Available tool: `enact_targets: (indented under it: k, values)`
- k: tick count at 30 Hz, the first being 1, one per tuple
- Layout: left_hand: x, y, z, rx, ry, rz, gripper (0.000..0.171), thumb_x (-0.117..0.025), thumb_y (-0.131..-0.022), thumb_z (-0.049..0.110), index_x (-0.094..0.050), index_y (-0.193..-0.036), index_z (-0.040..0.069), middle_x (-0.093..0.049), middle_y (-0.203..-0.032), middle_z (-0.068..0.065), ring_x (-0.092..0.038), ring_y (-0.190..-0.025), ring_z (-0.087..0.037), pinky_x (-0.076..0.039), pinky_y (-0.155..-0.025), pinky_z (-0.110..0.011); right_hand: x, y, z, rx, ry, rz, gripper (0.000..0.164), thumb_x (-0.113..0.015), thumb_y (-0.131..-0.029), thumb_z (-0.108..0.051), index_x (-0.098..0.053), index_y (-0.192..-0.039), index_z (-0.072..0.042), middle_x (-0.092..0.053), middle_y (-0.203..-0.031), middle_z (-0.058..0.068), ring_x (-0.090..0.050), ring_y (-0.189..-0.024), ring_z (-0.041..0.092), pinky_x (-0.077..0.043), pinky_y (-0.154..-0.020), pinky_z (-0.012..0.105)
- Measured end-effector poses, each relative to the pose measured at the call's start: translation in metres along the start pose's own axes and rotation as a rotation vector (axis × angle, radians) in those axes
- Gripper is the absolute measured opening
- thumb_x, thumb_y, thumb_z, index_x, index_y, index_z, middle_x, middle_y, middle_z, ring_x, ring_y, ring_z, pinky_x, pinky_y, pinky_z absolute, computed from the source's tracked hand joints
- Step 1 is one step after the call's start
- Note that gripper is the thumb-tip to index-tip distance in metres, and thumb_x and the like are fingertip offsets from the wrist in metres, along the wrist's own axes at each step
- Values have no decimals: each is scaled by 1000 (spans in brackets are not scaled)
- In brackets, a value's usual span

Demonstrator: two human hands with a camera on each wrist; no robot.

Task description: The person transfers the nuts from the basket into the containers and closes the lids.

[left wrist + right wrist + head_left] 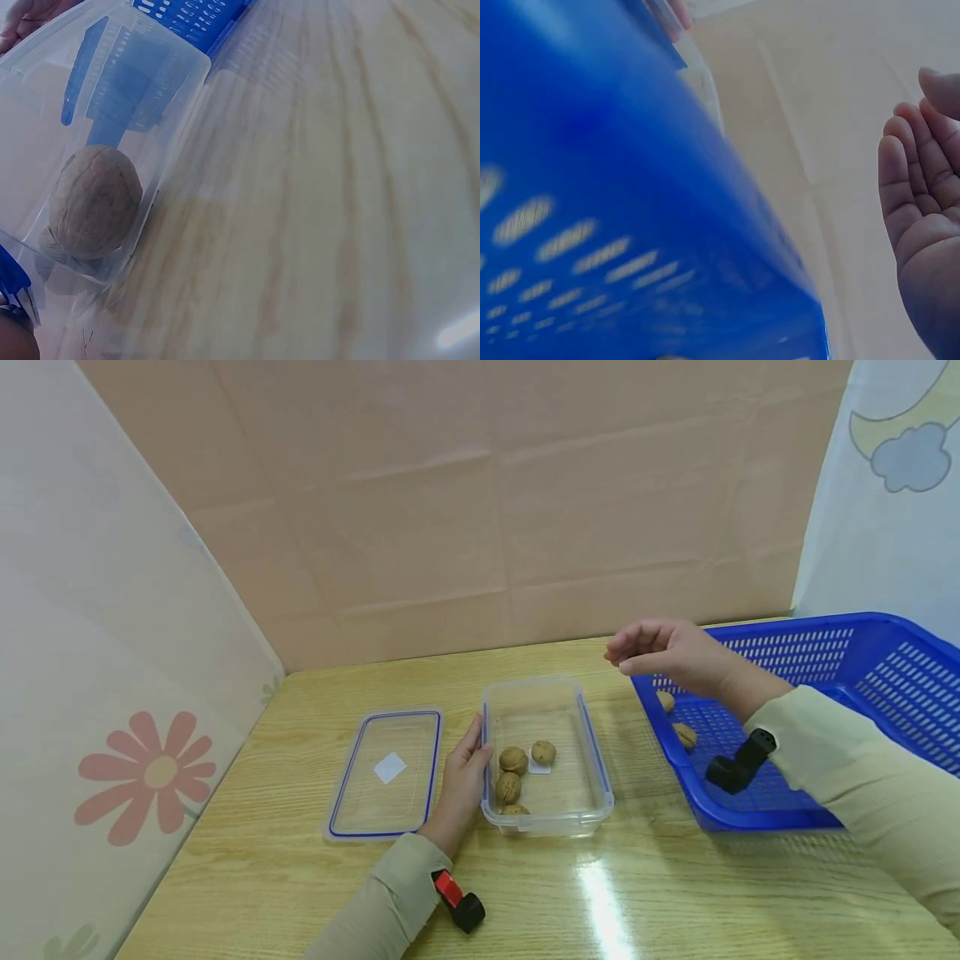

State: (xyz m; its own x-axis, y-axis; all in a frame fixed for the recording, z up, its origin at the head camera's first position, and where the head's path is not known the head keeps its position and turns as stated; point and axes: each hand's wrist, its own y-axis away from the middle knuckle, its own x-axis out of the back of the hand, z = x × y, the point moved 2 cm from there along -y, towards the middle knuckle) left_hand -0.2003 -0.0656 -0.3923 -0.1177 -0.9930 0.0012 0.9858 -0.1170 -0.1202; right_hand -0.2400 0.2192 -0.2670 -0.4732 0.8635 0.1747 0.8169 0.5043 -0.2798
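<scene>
A clear plastic food container (558,785) with blue trim stands on the table. It has several walnuts (513,760) in it, mostly along its left side; one also shows large through the wall (96,201) in the left wrist view. My left hand (459,781) holds the container's left wall, thumb at the rim and fingers along the outside. My right hand (671,653) is raised near the left rim of a blue plastic basket (678,760), its fingers loosely bent with nothing in them. In the right wrist view the palm (934,247) is bare.
The container's clear lid (360,806) with a blue seal lies on the table left of my left hand. A couple of walnuts (684,735) lie inside the basket near its left wall. Behind the table hangs a pinkish cloth backdrop (420,527).
</scene>
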Motion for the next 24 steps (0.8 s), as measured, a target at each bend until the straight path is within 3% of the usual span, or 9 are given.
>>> enact_targets:
  k: [6, 12, 24]
  values:
    - [-1, 0, 1, 10, -2, 13, 51, -39, -96, 2, -24, -144, -3, -19, -152, -14, -16, -141, -24, -15, -115, -37, 10, 9, 6, -9, 32, 0, 31, -55, -83, 14, -67, -99, -10, -69, -95, -3, -64, -91, 7, -52, -79, 17]
    - [-1, -1, -1, 11, -3, 16, 51, -39, -95, 1, -24, -144, -3, -20, -152, -14, -17, -140, -24, -17, -115, -36, 21, 20, 11, -75, 149, 22, 24, -58, -84, 8, -65, -101, -9, -68, -96, -3, -63, -92, 9, -52, -79, 17]
    - [-1, 0, -2, 17, -1, 9, 51, -39, -96, 3, -23, -145, 0, -19, -153, -12, -16, -141, -21, -15, -115, -35, 38, 38, 24, -194, 269, 59, 20, -62, -84, 3, -64, -102, -5, -68, -95, -3, -63, -90, 8, -53, -75, 16]
